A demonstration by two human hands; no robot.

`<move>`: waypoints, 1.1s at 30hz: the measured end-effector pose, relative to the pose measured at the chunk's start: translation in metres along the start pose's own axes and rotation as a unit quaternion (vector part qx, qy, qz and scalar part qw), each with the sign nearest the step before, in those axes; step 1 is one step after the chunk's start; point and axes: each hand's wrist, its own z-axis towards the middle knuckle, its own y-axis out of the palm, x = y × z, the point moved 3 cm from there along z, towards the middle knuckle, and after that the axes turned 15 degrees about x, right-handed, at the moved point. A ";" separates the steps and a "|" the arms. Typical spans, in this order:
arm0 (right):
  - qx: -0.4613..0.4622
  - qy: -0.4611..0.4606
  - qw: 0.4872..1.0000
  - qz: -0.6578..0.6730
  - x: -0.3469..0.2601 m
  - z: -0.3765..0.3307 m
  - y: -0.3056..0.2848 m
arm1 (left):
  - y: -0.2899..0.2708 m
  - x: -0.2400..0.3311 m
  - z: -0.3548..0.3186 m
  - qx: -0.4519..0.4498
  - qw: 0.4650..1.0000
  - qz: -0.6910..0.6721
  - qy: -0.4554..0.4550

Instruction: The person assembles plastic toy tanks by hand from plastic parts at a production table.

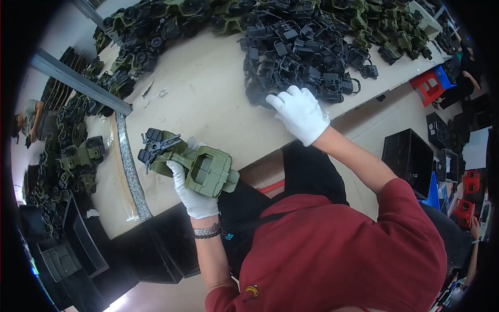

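In a white glove, my left hand (188, 193) grips an olive-green plastic toy vehicle body (210, 171) just above the near edge of the table. Black handlebar-like parts (155, 145) are fitted at the body's far left end. My right hand (301, 114), also gloved in white, reaches to the near side of a big heap of black plastic parts (306, 57). Its fingers are curled down against a black part (258, 96) at the heap's edge. The fingertips are partly hidden, so whether that part is grasped cannot be made out.
Green and black toy vehicles (150, 36) line the table's far left. More green parts (400, 31) lie at the far right. A metal post (83, 80) crosses the left side. Black crates (408, 156) and red stools (429, 87) stand on the floor to the right. Other people are at the edges.
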 end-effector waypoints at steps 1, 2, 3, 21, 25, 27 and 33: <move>0.054 -0.018 0.998 0.028 0.001 0.002 0.004 | 0.001 0.000 0.000 0.009 1.000 -0.005 -0.005; 0.107 -0.035 0.992 0.057 0.002 0.004 0.005 | 0.002 0.001 -0.001 0.018 1.000 -0.010 -0.010; 0.106 -0.042 0.992 0.061 0.005 0.008 0.004 | 0.004 -0.004 -0.006 0.024 1.000 -0.013 -0.005; 0.067 -0.035 0.974 0.212 -0.087 0.016 0.013 | 0.003 0.015 -0.043 0.155 0.977 0.090 0.119; 0.005 -0.059 0.975 0.216 -0.092 0.009 0.023 | 0.000 0.018 -0.045 0.140 0.973 0.088 0.161; 0.078 -0.029 0.912 0.402 -0.082 0.007 0.007 | -0.004 0.017 -0.046 0.158 0.960 0.115 0.201; 0.031 -0.113 0.838 0.532 -0.095 -0.005 -0.036 | 0.014 0.010 -0.059 0.152 0.945 0.181 0.228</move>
